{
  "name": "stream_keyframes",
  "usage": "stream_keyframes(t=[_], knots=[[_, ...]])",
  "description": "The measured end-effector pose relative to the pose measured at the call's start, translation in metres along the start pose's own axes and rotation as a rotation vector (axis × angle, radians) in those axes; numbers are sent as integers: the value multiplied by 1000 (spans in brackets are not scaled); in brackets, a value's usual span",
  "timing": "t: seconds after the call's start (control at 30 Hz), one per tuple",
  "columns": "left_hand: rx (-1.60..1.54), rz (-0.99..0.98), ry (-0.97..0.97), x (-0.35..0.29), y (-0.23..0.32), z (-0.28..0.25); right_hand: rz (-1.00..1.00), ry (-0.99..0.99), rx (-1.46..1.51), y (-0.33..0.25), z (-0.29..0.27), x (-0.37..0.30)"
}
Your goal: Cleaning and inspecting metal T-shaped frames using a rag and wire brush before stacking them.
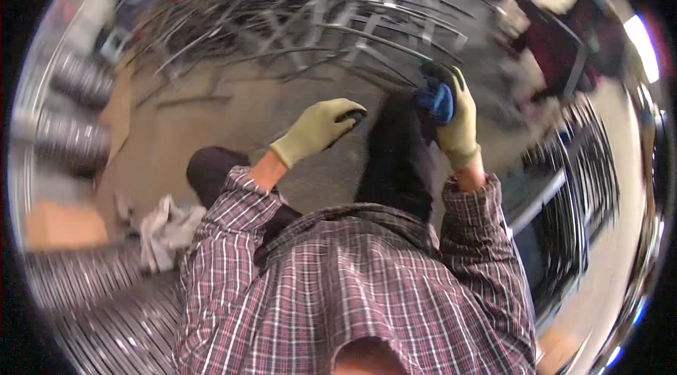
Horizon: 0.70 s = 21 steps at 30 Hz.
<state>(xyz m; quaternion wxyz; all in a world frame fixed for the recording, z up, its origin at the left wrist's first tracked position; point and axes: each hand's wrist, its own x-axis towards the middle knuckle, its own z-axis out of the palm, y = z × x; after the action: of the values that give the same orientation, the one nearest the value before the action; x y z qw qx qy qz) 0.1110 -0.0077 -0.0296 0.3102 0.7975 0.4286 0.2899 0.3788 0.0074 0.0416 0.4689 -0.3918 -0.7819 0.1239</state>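
Note:
Both my hands wear pale yellow-green gloves with dark palms. My left hand (319, 130) hovers over the floor in front of my lap. Its fingers are loosely curled, the thumb a little apart from them, and nothing shows in the grip. Near my right knee, my right hand (458, 118) is closed on a crumpled blue cloth (437, 100), which bulges out on the palm side. Part of the cloth is hidden by the glove, and motion blurs its edges.
A tangled heap of thin metal strips and frames (338, 15) covers the floor ahead. Stacks of dark metal parts stand at left (92, 276) and right (564, 213). A grey rag (169, 227) lies by the left stack. Another person (564, 37) is at the far right.

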Motion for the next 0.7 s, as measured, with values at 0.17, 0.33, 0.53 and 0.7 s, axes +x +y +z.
stream_keyframes(t=[0.17, 0.33, 0.53, 0.7], knots=[[317, -387, 25, -80, -65, -39, -41, -388, -63, 62, 124, 33], [539, -696, -380, -109, -92, -22, 80, -1252, -346, 81, 206, -37], [370, -321, -154, -84, -35, -4, -28, -1256, 28, 47, 229, -51], [117, -62, 216, -72, 19, -49, -12, -1246, -2, 57, 245, -43]])
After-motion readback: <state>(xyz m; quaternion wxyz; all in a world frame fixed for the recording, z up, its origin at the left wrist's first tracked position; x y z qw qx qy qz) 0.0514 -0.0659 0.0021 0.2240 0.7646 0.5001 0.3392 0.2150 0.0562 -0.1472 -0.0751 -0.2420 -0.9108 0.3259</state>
